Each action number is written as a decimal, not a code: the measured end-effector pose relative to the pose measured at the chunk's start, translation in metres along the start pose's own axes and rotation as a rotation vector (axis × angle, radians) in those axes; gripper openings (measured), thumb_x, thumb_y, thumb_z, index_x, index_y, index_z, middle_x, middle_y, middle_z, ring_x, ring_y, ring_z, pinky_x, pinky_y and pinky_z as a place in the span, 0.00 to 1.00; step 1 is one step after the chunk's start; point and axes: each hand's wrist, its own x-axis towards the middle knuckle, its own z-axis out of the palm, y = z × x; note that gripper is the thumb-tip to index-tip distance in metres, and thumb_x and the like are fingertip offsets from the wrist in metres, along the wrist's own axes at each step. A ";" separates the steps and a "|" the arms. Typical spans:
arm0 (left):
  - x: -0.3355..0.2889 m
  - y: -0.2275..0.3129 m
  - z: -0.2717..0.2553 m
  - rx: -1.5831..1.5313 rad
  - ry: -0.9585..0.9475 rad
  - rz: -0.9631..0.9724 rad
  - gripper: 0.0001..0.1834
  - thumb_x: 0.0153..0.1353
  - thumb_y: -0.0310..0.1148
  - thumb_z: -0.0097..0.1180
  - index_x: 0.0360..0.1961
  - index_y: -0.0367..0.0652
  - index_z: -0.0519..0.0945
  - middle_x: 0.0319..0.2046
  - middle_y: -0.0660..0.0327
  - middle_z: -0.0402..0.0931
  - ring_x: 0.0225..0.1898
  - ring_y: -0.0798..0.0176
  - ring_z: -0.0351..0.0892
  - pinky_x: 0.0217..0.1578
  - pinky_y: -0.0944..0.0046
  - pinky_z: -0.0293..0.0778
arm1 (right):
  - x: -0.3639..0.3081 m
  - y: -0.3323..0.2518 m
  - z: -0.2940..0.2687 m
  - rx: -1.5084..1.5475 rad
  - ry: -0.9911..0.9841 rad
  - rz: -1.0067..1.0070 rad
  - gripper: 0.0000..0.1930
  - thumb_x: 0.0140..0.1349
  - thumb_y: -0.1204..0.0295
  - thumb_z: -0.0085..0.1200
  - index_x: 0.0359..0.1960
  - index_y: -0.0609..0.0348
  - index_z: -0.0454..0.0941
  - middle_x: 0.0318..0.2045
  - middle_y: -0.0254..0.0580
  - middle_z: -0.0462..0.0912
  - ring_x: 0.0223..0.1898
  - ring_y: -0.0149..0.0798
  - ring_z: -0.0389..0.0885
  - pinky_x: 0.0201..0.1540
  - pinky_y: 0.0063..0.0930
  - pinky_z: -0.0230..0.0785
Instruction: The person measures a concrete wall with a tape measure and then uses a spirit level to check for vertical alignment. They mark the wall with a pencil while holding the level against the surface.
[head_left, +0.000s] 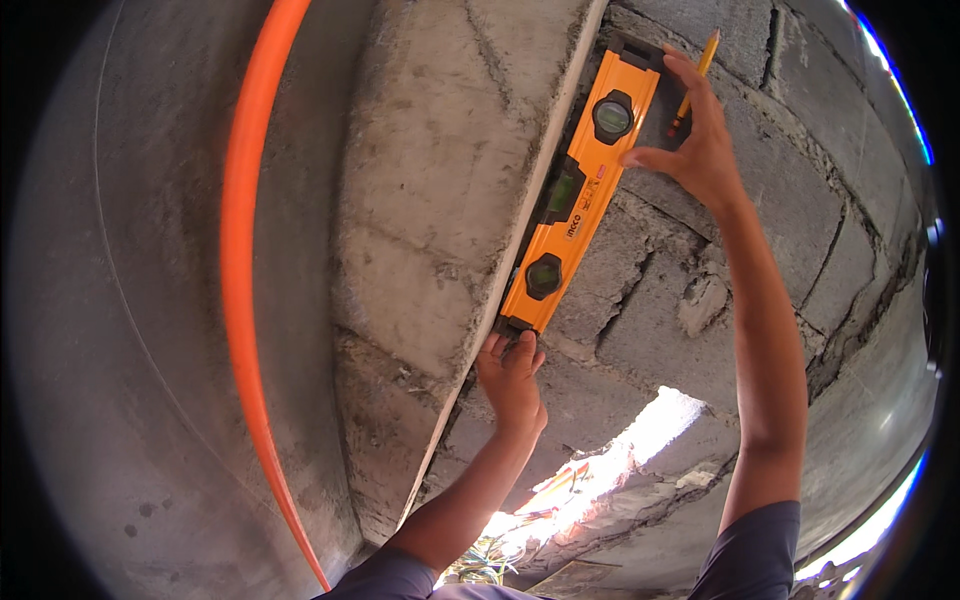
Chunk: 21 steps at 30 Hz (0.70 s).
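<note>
Rough grey block wall (790,190) is backing an orange-and-black spirit level (583,200) at upper centre, the right hand (706,145) touching its edge with thumb and fingers spread, the left hand (512,385) touching its lower end, pinch unclear, and uneven pressure could tilt it.

Light is dim and flat over most of the view, dullest on the smooth grey wall (150,320) toward 9 o'clock. Between 4 and 5 o'clock a patch of glare (645,430) burns out to white, swallowing detail beside the block wall (780,180). Bright slivers (893,95) at 2 and 4 o'clock carry blue fringes. Shadows are soft. The level (592,170), near 1 o'clock, looks fairly crisp; fisheye distortion bends the outer surroundings, and black fills the corners.
</note>
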 end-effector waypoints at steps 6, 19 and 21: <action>0.009 -0.026 -0.005 0.117 0.005 0.255 0.21 0.70 0.35 0.69 0.51 0.41 0.68 0.41 0.62 0.74 0.37 0.71 0.77 0.37 0.68 0.78 | 0.001 0.003 0.001 0.027 0.006 -0.046 0.63 0.31 0.51 0.86 0.75 0.43 0.64 0.77 0.33 0.67 0.74 0.50 0.68 0.73 0.46 0.67; 0.025 -0.021 -0.015 0.757 -0.126 1.064 0.22 0.69 0.28 0.67 0.63 0.42 0.79 0.27 0.65 0.71 0.26 0.69 0.74 0.28 0.69 0.73 | -0.001 -0.004 -0.002 -0.044 0.001 0.019 0.62 0.31 0.53 0.86 0.74 0.42 0.65 0.76 0.30 0.68 0.75 0.51 0.66 0.72 0.46 0.69; 0.021 -0.007 -0.017 1.020 -0.206 1.095 0.26 0.68 0.24 0.64 0.67 0.41 0.77 0.29 0.64 0.72 0.29 0.66 0.76 0.31 0.66 0.75 | -0.001 -0.005 -0.002 -0.047 0.006 0.028 0.62 0.31 0.54 0.86 0.74 0.40 0.65 0.76 0.29 0.68 0.75 0.51 0.66 0.71 0.47 0.69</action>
